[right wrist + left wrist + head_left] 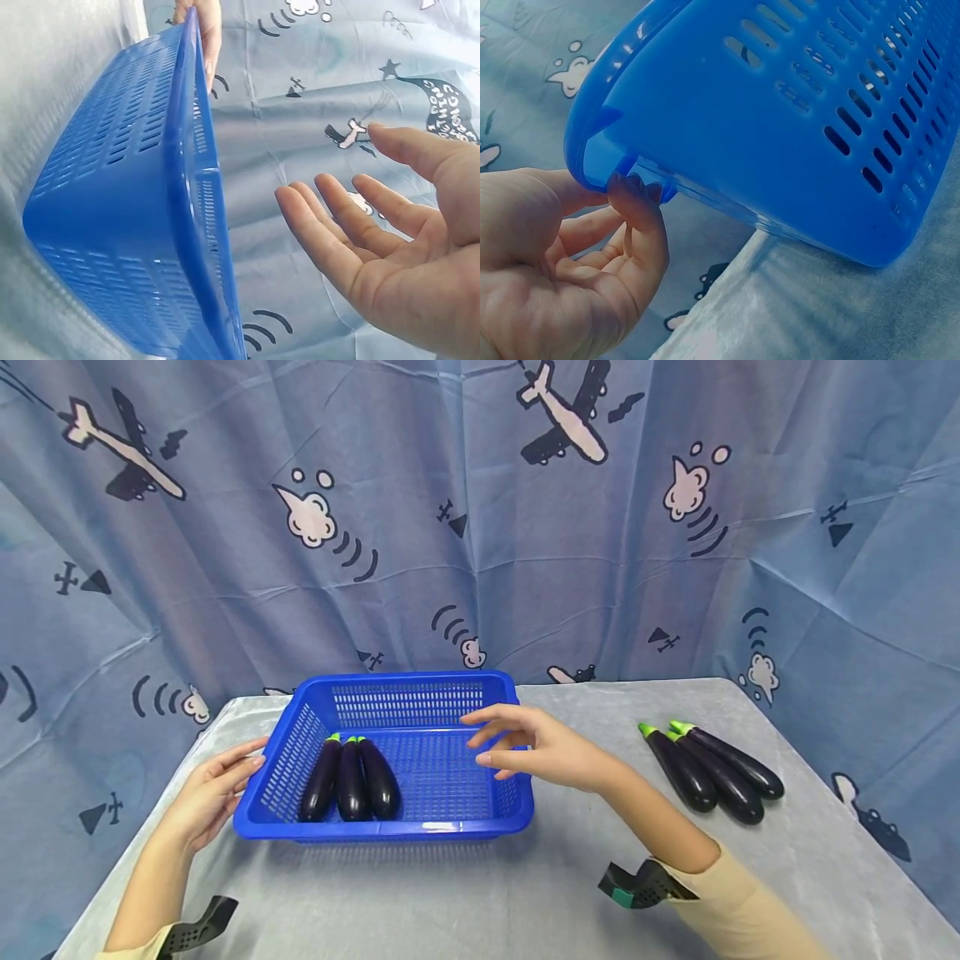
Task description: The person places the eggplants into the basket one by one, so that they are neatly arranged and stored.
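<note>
A blue plastic basket with slotted walls sits on the table. Three eggplants lie side by side in its left half, green stem ends toward the back. My left hand is at the basket's left side; in the left wrist view its fingers pinch the rim. Over the basket's right wall hovers my right hand, fingers spread and slightly bent, nothing in them. The right wrist view shows that palm apart from the rim.
Three more eggplants lie together on the right of the table, stems pointing back and left. A pale grey cloth covers the table. Behind it hangs a blue curtain printed with airplanes.
</note>
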A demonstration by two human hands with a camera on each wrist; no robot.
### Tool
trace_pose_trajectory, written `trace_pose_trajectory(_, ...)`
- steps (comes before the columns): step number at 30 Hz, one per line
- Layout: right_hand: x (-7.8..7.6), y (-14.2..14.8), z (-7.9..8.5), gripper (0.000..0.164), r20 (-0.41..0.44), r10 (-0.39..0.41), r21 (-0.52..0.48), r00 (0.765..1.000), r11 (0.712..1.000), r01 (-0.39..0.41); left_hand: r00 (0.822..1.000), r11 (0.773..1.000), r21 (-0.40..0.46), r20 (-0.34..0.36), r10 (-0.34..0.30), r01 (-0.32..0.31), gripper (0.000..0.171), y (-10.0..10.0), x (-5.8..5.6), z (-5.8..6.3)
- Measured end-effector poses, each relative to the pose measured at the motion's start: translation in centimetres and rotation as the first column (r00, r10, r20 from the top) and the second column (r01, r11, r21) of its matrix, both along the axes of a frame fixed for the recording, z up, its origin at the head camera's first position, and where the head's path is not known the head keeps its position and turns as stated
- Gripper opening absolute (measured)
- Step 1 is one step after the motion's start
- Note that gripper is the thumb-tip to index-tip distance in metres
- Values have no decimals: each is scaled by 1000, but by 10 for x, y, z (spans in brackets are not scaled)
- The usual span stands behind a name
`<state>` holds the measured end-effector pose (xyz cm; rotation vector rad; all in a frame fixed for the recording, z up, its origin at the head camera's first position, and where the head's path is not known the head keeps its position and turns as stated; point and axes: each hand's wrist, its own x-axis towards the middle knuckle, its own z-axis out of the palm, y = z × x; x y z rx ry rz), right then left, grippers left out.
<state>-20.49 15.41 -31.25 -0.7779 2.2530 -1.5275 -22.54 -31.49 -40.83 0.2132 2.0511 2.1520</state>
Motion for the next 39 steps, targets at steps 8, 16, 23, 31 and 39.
trace_pose_trajectory(8,12,21,-3,48,-41,-61,-17,997,998,61,1000,1000,13,-6,-7,8,36,0,0,0)
trace_pose_trajectory(16,21,41,-9,50,-32,-99,-33,995,995,98,999,999,11,8,32,-32,35,3,1,2)
trace_pose_trajectory(23,28,64,-9,49,-18,-152,-36,988,988,152,995,995,16,33,96,-97,33,8,1,4)
trace_pose_trajectory(31,29,83,-13,49,-43,-215,-66,976,975,212,986,988,-12,57,156,-155,32,10,2,3)
trace_pose_trajectory(39,27,100,-19,51,-45,-277,-73,960,959,274,986,987,-21,58,159,-159,30,12,2,4)
